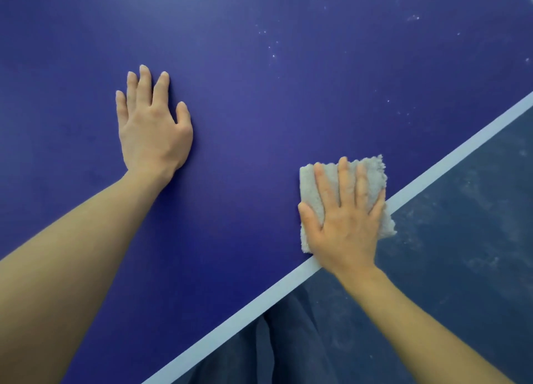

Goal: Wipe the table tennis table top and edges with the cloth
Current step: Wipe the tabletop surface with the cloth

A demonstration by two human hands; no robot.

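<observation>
One cloth (308, 186) lies under flat right hand (344, 228).

Blue, seemingly dusty table (259, 109) bears a pale cloth (375, 170) at its edge.

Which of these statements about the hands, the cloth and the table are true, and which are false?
1. The right hand presses the cloth flat with straight fingers. True.
2. The cloth lies in the middle of the table, far from any line. False: it lies at the white edge line, and one corner passes over that line.
3. The left hand holds a second cloth. False: it holds nothing and rests flat on the blue table top.
4. White specks show on the table top, up and to the right of the cloth. True.
</observation>
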